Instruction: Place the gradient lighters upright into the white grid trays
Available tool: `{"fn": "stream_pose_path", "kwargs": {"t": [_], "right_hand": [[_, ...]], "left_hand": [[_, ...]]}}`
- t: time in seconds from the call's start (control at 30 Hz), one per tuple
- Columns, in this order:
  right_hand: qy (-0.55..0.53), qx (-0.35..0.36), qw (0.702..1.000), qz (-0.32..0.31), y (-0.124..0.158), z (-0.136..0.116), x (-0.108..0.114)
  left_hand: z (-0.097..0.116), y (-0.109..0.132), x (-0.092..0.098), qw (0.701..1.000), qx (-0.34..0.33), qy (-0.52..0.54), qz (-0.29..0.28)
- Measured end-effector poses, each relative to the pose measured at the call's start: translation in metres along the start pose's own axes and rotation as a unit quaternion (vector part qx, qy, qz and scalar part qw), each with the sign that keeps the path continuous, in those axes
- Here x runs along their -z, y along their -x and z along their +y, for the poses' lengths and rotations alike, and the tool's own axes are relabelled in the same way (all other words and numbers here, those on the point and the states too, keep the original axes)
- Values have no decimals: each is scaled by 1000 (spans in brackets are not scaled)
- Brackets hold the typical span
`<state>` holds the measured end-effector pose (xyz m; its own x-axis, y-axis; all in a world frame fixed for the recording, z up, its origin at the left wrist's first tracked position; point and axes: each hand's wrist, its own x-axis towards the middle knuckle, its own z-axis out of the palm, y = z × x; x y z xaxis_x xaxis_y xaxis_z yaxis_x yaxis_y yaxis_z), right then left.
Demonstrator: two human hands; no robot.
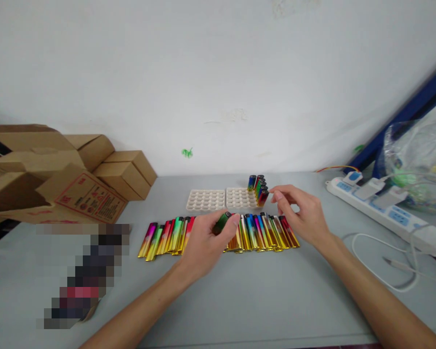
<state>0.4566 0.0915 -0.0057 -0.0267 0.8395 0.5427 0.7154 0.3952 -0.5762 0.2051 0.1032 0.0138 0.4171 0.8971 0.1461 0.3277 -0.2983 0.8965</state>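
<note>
- Fingers [234,223] of the left hand [203,242] pinch a dark green metallic lighter [222,223] over the grey bench [240,300], long axis tilted, top pointing up-right
- Right hand [301,215] hovers palm-down, fingers loosely curled, empty

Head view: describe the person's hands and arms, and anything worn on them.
The left hand and right hand are bare: no gloves, no rings showing. The left forearm and right forearm are uncovered down to the frame's edge, with no sleeve, watch or bracelet in view.
</note>
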Motion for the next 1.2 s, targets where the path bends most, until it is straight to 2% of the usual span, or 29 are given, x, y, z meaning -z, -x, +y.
{"fn": "stream_pose_path", "kwargs": {"t": [0.27, 0.57, 0.73, 0.9, 1.03, 1.2], "right_hand": [[3, 25, 1000, 3, 0, 2, 0], [22, 33, 999, 1, 0, 3, -1], [20, 26, 999, -2, -2, 2, 2], [19, 24, 1000, -5, -4, 3, 3], [10, 23, 1000, -6, -6, 6, 3], [5, 0, 1000, -8, -7, 11, 5]], "left_hand": [[0, 2, -1, 997, 0, -69, 18], [4, 3, -1, 999, -4, -47, -1], [7, -3, 6, 999, -16, -30, -3], [8, -35, 17, 996, -44, 15, -73], [3, -76, 16, 995, -82, -11, -64], [-10, -113, 2, 992, -113, -48, -41]]}}
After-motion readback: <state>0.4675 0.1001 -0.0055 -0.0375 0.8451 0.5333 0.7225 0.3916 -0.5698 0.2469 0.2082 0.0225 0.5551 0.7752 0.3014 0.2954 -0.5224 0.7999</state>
